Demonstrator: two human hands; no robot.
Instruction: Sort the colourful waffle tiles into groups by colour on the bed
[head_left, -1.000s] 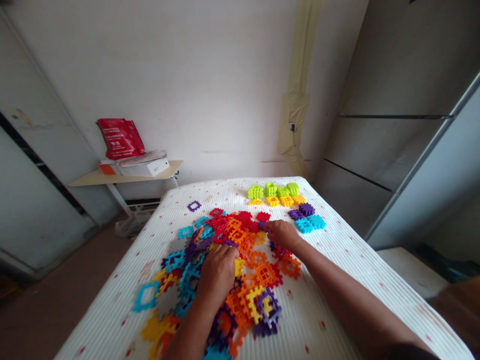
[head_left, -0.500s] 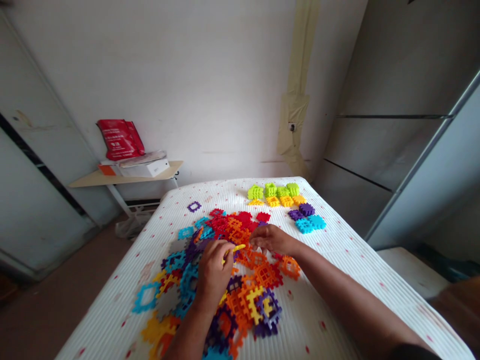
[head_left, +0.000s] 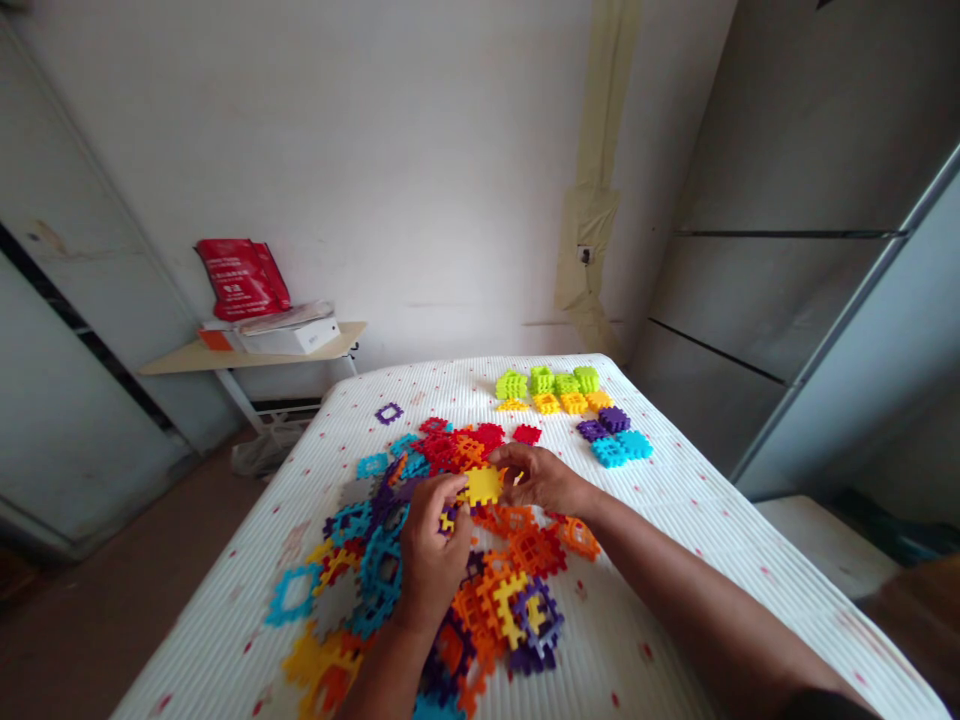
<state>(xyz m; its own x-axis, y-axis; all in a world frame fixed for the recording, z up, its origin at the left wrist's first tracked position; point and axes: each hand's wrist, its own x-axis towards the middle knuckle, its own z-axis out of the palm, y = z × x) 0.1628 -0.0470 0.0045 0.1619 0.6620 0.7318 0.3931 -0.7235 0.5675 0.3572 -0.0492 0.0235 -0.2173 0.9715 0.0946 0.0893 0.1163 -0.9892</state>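
Newly turned face-up, one solid-yellow toothed plastic square (head_left: 482, 486) now bridges left hand (head_left: 435, 545), pinching its nine-o'clock edge, and right hand (head_left: 544, 478) at three o'clock, grip unclear, occupying both above the multicoloured plastic pile (head_left: 480, 610).

Table (head_left: 442, 385) was viewed by one head cam from above the near edge, aimed forward and down; left hand (head_left: 435, 540) and right hand (head_left: 545, 481) were caught close, far edge and wall (head_left: 420, 200) further off.
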